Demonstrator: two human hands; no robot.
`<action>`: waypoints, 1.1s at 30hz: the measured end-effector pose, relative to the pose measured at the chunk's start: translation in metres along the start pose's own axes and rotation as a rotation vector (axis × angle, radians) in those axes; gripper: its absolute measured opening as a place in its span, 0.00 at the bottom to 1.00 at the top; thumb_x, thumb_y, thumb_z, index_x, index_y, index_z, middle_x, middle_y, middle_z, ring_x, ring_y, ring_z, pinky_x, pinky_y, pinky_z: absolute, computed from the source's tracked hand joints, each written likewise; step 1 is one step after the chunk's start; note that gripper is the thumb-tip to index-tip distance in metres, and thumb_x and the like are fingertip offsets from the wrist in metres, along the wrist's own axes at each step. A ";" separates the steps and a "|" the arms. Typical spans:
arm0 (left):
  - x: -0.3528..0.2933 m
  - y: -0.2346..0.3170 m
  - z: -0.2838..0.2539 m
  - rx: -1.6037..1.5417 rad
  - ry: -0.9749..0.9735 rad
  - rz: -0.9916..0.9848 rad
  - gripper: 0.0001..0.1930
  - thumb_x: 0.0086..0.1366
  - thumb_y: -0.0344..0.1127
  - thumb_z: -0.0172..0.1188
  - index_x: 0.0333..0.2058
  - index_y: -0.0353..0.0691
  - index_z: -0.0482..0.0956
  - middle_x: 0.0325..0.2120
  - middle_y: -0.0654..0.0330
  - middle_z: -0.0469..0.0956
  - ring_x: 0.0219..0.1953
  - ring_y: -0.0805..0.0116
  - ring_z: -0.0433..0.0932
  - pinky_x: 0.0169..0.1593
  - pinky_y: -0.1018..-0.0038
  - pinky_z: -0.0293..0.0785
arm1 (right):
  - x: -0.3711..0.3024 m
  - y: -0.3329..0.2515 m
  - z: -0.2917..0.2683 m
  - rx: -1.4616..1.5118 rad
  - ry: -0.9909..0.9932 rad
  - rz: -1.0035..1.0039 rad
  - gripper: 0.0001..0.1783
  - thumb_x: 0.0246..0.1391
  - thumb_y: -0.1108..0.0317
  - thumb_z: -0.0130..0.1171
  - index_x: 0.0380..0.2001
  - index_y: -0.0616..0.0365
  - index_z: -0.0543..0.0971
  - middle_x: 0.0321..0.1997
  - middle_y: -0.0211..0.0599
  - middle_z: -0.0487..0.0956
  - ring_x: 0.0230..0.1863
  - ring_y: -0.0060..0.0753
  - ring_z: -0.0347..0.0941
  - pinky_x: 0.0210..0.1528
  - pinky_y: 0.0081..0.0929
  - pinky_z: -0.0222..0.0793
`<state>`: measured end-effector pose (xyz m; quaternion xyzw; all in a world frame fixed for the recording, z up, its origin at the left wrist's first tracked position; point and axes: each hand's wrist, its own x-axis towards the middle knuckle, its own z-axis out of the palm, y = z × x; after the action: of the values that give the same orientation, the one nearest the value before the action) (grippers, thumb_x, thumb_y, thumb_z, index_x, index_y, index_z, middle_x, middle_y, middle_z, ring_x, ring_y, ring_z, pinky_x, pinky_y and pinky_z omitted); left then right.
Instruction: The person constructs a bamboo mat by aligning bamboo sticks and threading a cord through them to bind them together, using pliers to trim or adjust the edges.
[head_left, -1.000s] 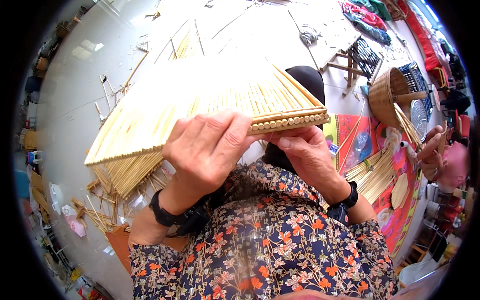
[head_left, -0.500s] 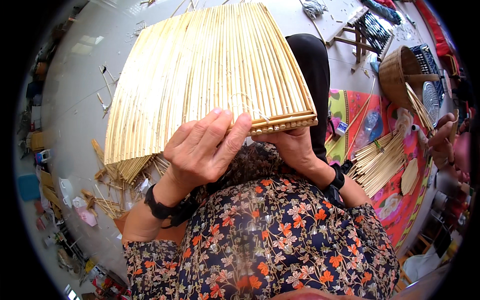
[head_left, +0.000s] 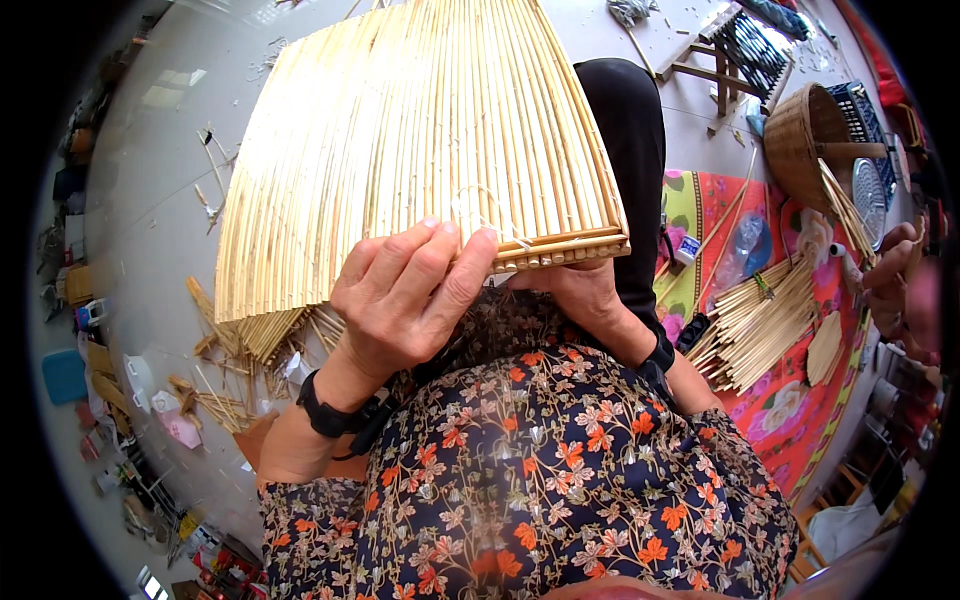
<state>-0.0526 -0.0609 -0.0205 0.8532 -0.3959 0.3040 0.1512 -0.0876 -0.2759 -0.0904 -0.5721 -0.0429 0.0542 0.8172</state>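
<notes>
A wide panel of straw-coloured plant stalks (head_left: 400,130), laid side by side, slants up before me. Along its near right edge runs a crosswise stalk (head_left: 570,240) above a row of cut stalk ends. My left hand (head_left: 405,290) is closed on the near edge, fingertips on top and thumb out of sight. Close to those fingertips, a thin white thread (head_left: 485,205) lies in a loose loop on the stalks. My right hand (head_left: 578,290) grips the same edge from below; its fingers are mostly hidden under the panel.
On a red flowered cloth (head_left: 780,410) at right lie a bundle of stalks (head_left: 760,330), a small white bottle (head_left: 687,250) and a clear plastic bag (head_left: 740,250). Beyond stand a wooden bucket (head_left: 800,145) and a folding stool (head_left: 735,65). Another person's hand (head_left: 895,285) shows at far right. Stalk scraps (head_left: 215,400) litter the left floor.
The panel's near edge and both hands have shifted very slightly left and up. The grip of both hands looks the same.
</notes>
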 end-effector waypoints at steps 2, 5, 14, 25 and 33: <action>0.005 0.000 -0.007 -0.024 -0.045 -0.024 0.17 0.54 0.31 0.71 0.45 0.42 0.88 0.36 0.62 0.83 0.39 0.65 0.84 0.37 0.72 0.75 | 0.002 -0.005 0.006 0.025 0.018 0.002 0.26 0.46 0.85 0.73 0.50 0.56 0.84 0.51 0.31 0.85 0.52 0.26 0.81 0.53 0.29 0.82; 0.010 -0.003 -0.009 -0.016 0.002 -0.027 0.16 0.56 0.32 0.69 0.45 0.41 0.88 0.35 0.61 0.82 0.37 0.65 0.84 0.37 0.73 0.75 | 0.009 -0.013 0.012 0.106 -0.026 -0.047 0.19 0.56 0.83 0.68 0.51 0.59 0.83 0.49 0.31 0.86 0.50 0.24 0.81 0.53 0.25 0.81; 0.010 0.000 -0.001 -0.026 0.042 -0.043 0.16 0.57 0.33 0.68 0.45 0.41 0.88 0.33 0.61 0.82 0.36 0.66 0.83 0.36 0.73 0.75 | 0.014 -0.004 -0.007 -0.183 -0.098 -0.242 0.23 0.52 0.84 0.71 0.52 0.53 0.85 0.52 0.32 0.85 0.53 0.27 0.80 0.57 0.29 0.80; 0.011 0.003 -0.001 0.013 0.037 -0.052 0.17 0.56 0.32 0.70 0.45 0.40 0.87 0.34 0.62 0.82 0.38 0.65 0.84 0.37 0.73 0.75 | 0.017 -0.012 -0.006 -0.280 -0.046 -0.283 0.20 0.51 0.81 0.73 0.48 0.56 0.86 0.51 0.30 0.85 0.52 0.27 0.81 0.54 0.29 0.79; 0.010 0.000 -0.003 0.040 0.069 -0.079 0.17 0.56 0.31 0.70 0.46 0.40 0.87 0.34 0.62 0.82 0.38 0.66 0.84 0.37 0.73 0.74 | 0.014 -0.014 -0.032 -0.750 -0.170 -0.342 0.11 0.52 0.78 0.72 0.40 0.62 0.87 0.40 0.37 0.87 0.45 0.32 0.84 0.50 0.31 0.78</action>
<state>-0.0490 -0.0654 -0.0124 0.8602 -0.3502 0.3348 0.1593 -0.0689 -0.3087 -0.0887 -0.8080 -0.2215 -0.0545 0.5433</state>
